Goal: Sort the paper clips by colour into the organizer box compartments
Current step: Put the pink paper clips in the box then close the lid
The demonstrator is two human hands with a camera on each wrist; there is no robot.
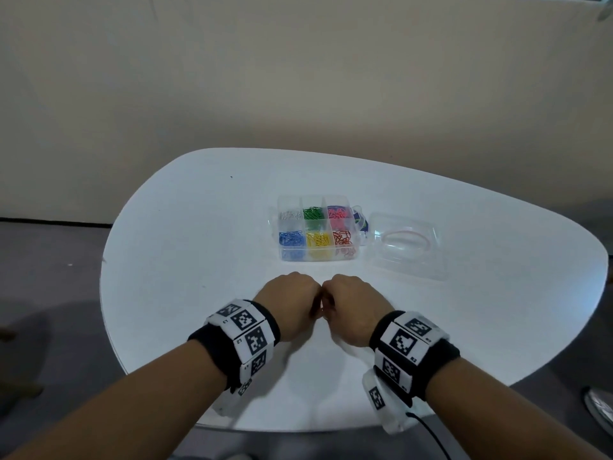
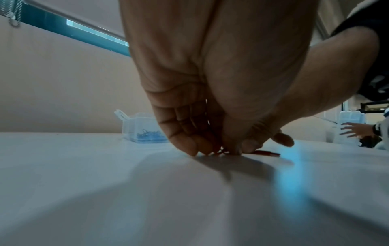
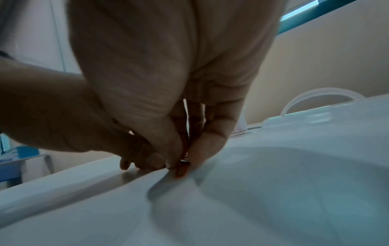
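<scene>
The clear organizer box (image 1: 356, 242) stands open at mid-table, holding white, green, pink, blue, yellow and red paper clips in separate compartments. My two hands meet knuckle to knuckle on the table in front of it. My left hand (image 1: 288, 303) curls down with its fingertips (image 2: 194, 148) on the tabletop, gathered round small red paper clips (image 2: 221, 151). Another red clip (image 2: 267, 153) lies just to its right. My right hand (image 1: 348, 303) pinches a red clip (image 3: 181, 172) between thumb and forefinger at the surface. The head view hides the clips under the hands.
The box's clear lid (image 1: 404, 247) lies to the right of the box with a red rubber band in it. The white table (image 1: 199, 227) has rounded edges near my wrists. Another person's hand (image 2: 353, 131) shows far off at the right.
</scene>
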